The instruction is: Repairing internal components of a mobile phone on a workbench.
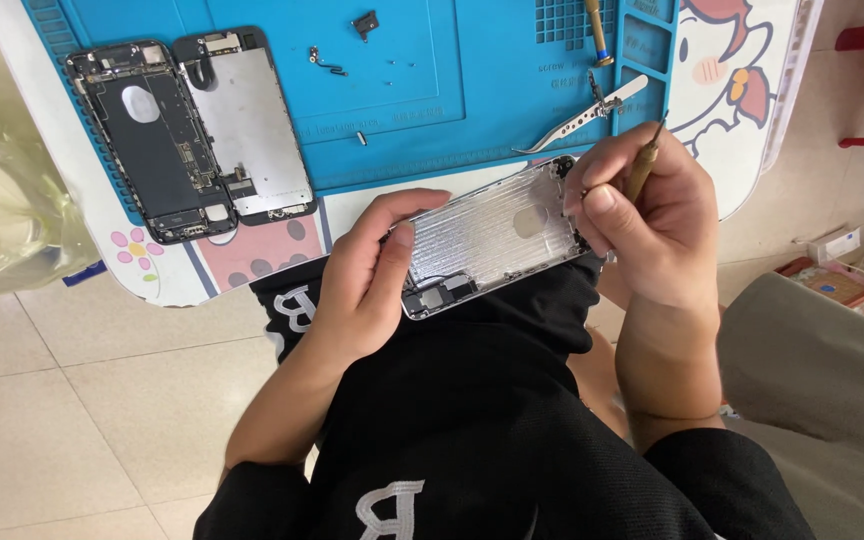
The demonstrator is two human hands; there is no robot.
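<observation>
Left hand: the left hand (362,275) is cupping the lower-left end of a silver phone shell (492,237), fingers curled along its edge and thumb lying flat on the inner face, closed firmly around it.
Right hand: the right hand (647,215) is pinching a thin wooden-handled tool (644,165) between thumb and fingers, while the fingertips are also resting on the shell's upper-right end.
Shell: it is lying over the person's lap on black shorts (472,400), just off the near edge of the counter (202,265), inside face up (ribbed metal, a pale round patch near the middle).
Long axis: it is running from lower left to upper right, so each hand is holding one end; the right hand is the nearer to the top corner where the tool's lower tip is meeting the shell, though fingers are hiding that tip.
Counter: a blue mat (432,90) is carrying an opened dark phone body (152,140), its screen panel (247,125) lying just beside it, a few small screws (327,62) and metal tweezers (582,118) near the right hand.
Room: open mat is lying beyond the shell, well clear of the loose parts; tiled floor (72,400) is showing to the left, a grey cushion (822,370) to the right.
</observation>
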